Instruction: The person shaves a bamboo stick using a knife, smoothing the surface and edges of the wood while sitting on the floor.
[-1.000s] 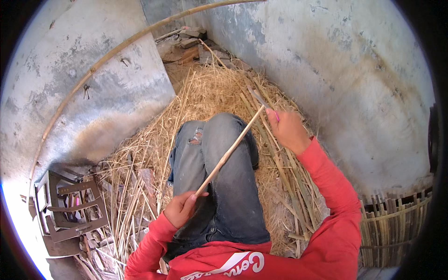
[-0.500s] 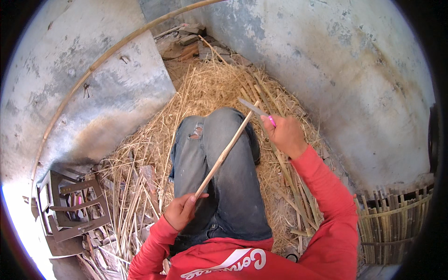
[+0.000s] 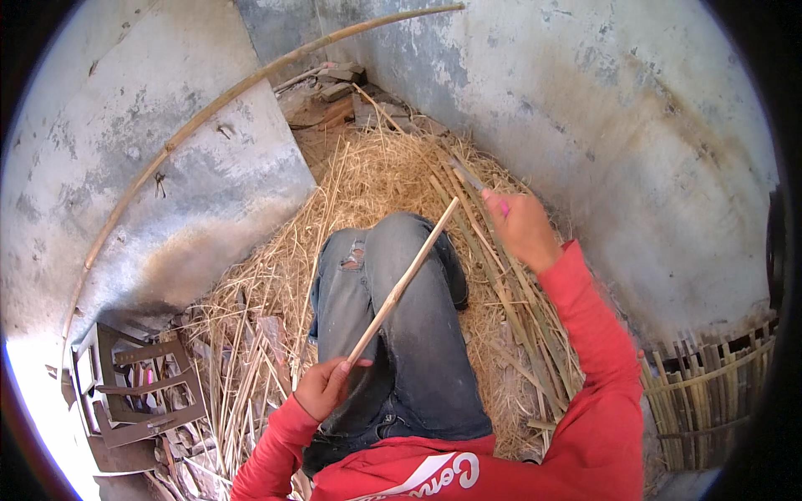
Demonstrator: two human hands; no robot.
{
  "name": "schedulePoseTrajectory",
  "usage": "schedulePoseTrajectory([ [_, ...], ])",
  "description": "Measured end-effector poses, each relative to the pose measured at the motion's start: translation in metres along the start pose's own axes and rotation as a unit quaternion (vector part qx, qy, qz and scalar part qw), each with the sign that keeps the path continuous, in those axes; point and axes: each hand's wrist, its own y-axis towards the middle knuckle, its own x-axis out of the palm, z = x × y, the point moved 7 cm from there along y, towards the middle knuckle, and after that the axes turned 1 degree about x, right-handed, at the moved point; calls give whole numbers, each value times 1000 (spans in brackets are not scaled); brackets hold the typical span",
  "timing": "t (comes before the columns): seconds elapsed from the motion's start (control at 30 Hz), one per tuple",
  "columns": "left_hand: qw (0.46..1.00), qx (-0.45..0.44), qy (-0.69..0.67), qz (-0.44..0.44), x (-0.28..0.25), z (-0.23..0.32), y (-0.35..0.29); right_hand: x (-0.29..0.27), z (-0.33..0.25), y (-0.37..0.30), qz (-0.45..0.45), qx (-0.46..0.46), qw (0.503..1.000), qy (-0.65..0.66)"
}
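Note:
My left hand point(image 3: 324, 389) is closed around the lower end of a pale bamboo stick point(image 3: 404, 284). The stick slants up and to the right across my thighs, its far tip just past my right knee. In my right hand point(image 3: 528, 232) is a knife point(image 3: 468, 174) with a pink handle, of which only a bit shows between the fingers. Its narrow blade points up and to the left, beyond the stick's tip and apart from it.
Pale shavings point(image 3: 376, 179) cover the floor around my legs. Long bamboo strips point(image 3: 522, 321) lie at the right, and more split pieces point(image 3: 238, 376) at the left. A dark broken frame point(image 3: 150, 388) stands at the left, a slatted bamboo basket point(image 3: 710, 397) at the right. A long pole point(image 3: 225, 96) arcs past the wall point(image 3: 618, 159).
My right hand has swung up and to the right with the knife. The blade crossed the stick's tip before and is now clear of it. The left hand keeps its grip on the stick.

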Motion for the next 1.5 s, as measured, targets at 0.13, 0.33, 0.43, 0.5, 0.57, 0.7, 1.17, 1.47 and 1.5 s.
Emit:
schedulePoseTrajectory([
  [0.13,1000,-22,-12,2,4,6,1,28,-75,-49,-79,-72,994,34],
  [0.33,980,-83,-171,-66,4,-8,0,33,19,0,-4,38,999,-11],
  [0.43,962,-119,-229,-87,1,-13,-6,21,7,-13,-10,43,998,53],
  [0.5,950,-145,-258,-105,9,-23,-9,21,-31,-34,-10,-7,996,83],
  [0.57,945,-144,-268,-117,9,-23,-6,35,-58,-46,-29,-43,996,76],
  [0.7,942,-141,-277,-123,6,-20,-6,62,-58,-45,-35,-105,994,13],
  [1.17,946,-136,-270,-112,6,-24,-13,61,-73,-48,-88,-100,991,-21],
  [1.47,986,-77,-139,-60,-6,-20,-10,20,1,-1,-2,18,1000,3],
  [1.5,989,-70,-117,-48,-4,-21,-10,21,-26,-12,-17,1,999,33],
])
